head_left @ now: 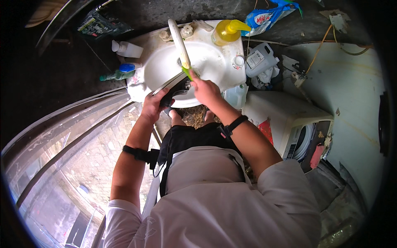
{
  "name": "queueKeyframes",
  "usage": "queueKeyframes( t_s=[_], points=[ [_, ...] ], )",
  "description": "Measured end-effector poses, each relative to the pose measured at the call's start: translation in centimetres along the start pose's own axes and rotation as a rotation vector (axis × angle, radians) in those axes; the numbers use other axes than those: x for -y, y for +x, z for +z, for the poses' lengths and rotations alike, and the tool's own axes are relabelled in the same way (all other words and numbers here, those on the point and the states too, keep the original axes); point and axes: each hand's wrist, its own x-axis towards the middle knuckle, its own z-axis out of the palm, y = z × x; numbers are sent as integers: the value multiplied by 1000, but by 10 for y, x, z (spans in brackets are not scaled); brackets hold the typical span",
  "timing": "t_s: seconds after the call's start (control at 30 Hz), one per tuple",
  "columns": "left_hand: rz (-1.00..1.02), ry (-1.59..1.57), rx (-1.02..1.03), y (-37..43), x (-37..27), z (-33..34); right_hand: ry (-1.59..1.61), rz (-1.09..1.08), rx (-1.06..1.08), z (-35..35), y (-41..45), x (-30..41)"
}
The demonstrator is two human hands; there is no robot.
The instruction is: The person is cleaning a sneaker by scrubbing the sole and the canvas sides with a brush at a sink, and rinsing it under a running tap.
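Over the white washbasin [214, 59], my left hand [152, 104] grips a black shoe with a white sole [177, 88] by its near-left end. The sole edge faces up and to the left. My right hand [206, 90] is closed around a bright green tool [187, 73], which looks like a brush; most of it is hidden by the fingers. Its green end lies at the shoe's far end, just below the tip of the whitish faucet spout [180, 43]. Whether the green tool touches the shoe I cannot tell.
A yellow pump bottle [226, 32] stands on the basin's back right corner. Left of the basin are a white bottle [128, 49] and a blue-capped bottle [129, 67]. A grey plastic jug [260, 60] and a washing machine [279, 114] are to the right. Window glass [77, 167] borders my left.
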Motion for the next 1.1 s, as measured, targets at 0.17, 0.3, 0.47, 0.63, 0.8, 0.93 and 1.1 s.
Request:
queueKeyframes(
  t_s=[0.17, 0.3, 0.47, 0.63, 0.8, 0.93, 1.1],
  points=[
    [-11, 17, 18, -2, -1, 1, -182, 113, -27, -14, -1, 7],
    [52, 44, -15, -4, -5, 18, -53, -113, 4, -10, -13, 19],
    [92, 125, -32, 0, -9, 27, -172, 139, 6, -25, -9, 21],
    [174, 157, 36, 12, -18, 45, 10, -5, -1, -23, -26, 37],
    [392, 715, -350, 43, 0, 57, 48, 176, -70, -41, -18, 24],
    [228, 791, -306, 3, -50, 105, 206, -30, -154, -44, -26, 19],
    [333, 908, -262, 7, -46, 117, 162, 173, -120, -61, -30, -2]
  ],
)
